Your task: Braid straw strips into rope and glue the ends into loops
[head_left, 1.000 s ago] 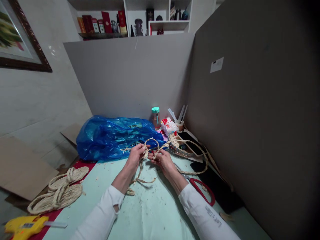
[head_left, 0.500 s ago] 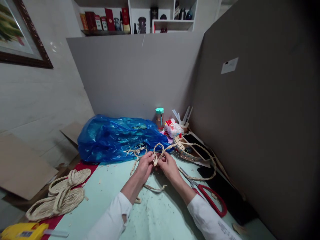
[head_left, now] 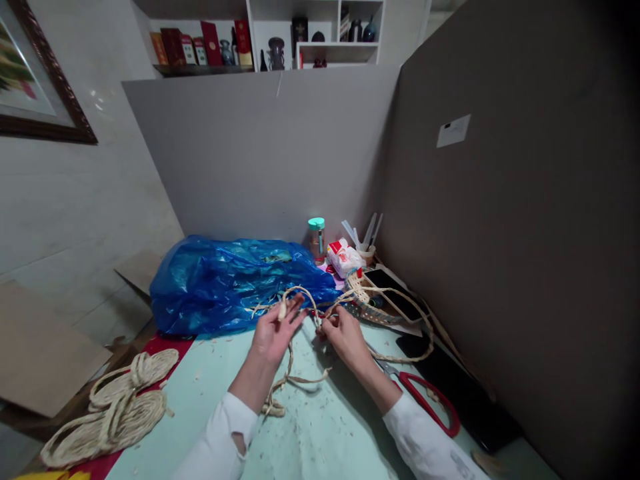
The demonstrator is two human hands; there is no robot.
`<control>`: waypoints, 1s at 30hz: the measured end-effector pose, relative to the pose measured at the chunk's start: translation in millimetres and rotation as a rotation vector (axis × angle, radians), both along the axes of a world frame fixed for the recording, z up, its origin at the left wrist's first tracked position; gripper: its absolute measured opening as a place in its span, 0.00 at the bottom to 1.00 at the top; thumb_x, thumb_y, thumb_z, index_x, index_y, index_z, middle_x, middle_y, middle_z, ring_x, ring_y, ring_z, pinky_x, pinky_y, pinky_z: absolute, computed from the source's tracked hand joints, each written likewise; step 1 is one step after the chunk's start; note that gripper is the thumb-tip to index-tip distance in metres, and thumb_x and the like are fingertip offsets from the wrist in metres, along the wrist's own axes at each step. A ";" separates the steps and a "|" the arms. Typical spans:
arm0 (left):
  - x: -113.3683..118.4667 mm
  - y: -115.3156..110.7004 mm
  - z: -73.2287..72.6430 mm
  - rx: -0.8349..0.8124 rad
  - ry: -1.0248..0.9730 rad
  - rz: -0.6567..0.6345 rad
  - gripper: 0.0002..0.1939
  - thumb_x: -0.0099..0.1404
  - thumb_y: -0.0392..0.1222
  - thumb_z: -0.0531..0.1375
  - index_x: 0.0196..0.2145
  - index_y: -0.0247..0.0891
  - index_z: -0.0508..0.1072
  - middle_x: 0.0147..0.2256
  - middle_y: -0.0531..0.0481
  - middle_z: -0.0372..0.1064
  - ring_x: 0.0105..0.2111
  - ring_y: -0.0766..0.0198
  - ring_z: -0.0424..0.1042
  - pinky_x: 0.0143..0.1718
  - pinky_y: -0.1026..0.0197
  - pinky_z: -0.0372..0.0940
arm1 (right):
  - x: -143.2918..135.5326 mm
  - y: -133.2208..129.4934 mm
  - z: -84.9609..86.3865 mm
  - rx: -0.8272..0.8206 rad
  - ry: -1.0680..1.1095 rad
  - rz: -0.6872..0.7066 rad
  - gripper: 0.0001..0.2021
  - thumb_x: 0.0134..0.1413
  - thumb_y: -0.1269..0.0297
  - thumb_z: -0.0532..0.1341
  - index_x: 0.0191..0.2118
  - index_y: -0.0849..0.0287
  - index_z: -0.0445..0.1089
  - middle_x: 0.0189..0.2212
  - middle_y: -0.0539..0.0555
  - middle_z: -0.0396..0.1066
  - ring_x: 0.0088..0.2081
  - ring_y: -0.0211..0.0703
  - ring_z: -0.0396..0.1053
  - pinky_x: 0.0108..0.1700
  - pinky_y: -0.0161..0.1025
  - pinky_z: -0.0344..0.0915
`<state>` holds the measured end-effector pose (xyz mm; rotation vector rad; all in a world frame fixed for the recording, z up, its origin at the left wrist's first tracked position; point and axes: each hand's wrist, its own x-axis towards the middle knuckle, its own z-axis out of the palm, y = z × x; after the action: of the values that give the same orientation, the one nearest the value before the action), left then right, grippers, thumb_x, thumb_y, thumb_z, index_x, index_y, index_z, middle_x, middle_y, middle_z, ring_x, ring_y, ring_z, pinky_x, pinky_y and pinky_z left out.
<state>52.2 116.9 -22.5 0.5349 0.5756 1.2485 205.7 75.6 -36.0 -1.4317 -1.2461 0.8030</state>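
A pale braided cord (head_left: 300, 289) arcs between my two hands above the green tabletop, and its thick end lies against the fingers of my left hand (head_left: 274, 333). That hand is turned palm up, with its fingers spread. My right hand (head_left: 344, 335) pinches the cord near a small crossing of strands. From there a long loop of cord sweeps right, over a small woven basket (head_left: 361, 291) and back to the table. More cord hangs below my left hand and rests on the tabletop.
Behind my hands lies a blue plastic bag (head_left: 220, 287). Red-handled scissors (head_left: 435, 407) and a black flat object (head_left: 465, 393) are at the right. Coiled braids (head_left: 120, 420) lie at the left. A jar (head_left: 317, 241) stands by the grey partition (head_left: 260, 153).
My left hand has moved left away from my right hand and opened, turning palm up. The small loop between the hands has widened. The view has shifted slightly.
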 end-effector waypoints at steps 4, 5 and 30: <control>-22.6 3.0 31.2 0.063 -0.082 0.067 0.09 0.59 0.30 0.49 0.25 0.36 0.66 0.38 0.36 0.73 0.46 0.53 0.74 0.46 0.48 0.71 | 2.5 6.7 -4.5 -0.053 0.229 0.024 0.03 0.48 0.67 0.57 0.30 0.57 0.61 0.21 0.54 0.75 0.24 0.45 0.75 0.22 0.33 0.62; -28.0 3.7 36.8 0.087 -0.085 0.095 0.09 0.59 0.30 0.49 0.25 0.36 0.65 0.36 0.37 0.72 0.43 0.55 0.75 0.44 0.50 0.71 | 1.7 7.1 -4.1 -0.061 0.281 0.029 0.04 0.49 0.66 0.58 0.30 0.57 0.61 0.22 0.55 0.75 0.24 0.45 0.75 0.21 0.33 0.63; 17.4 -8.2 -1.9 0.602 1.129 0.087 0.07 0.50 0.36 0.65 0.30 0.40 0.79 0.32 0.49 0.78 0.36 0.55 0.72 0.41 0.58 0.62 | 6.1 14.8 -9.2 0.103 0.163 0.110 0.09 0.46 0.63 0.62 0.29 0.62 0.76 0.25 0.53 0.76 0.26 0.41 0.70 0.29 0.34 0.64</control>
<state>69.6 108.7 -24.4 1.7821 1.1587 1.1107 211.8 90.4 -45.2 -1.1993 -1.2308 0.8981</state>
